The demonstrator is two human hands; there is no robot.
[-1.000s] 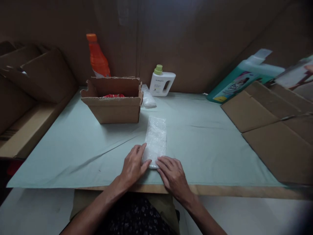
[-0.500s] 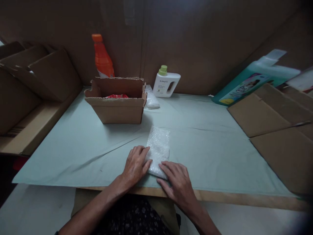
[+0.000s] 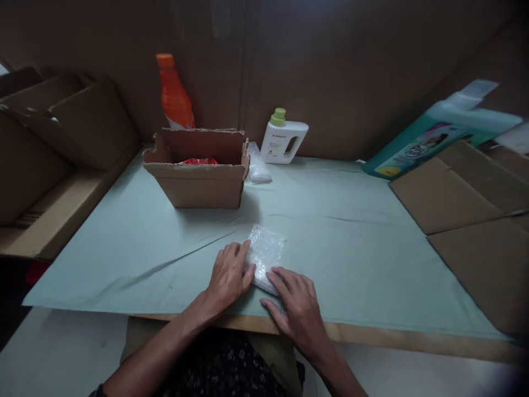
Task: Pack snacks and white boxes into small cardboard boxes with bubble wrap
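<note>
1. Brown cardboard walls (image 3: 339, 71) enclose the back and sides of the workplace.
2. A table (image 3: 372, 333) with a wooden front edge carries a pale green sheet (image 3: 351, 248).
3. The floor (image 3: 53, 358) below is light grey.
4. The light is dim.

A packing station: cardboard walls enclose a worktop (image 3: 351, 242) under pale green paper, with an open carton (image 3: 198, 171) at 11 o'clock, flattened cartons (image 3: 467, 215) at 3 o'clock, bubble wrap (image 3: 266, 253) and detergent bottles (image 3: 283, 140) at 12.
</note>
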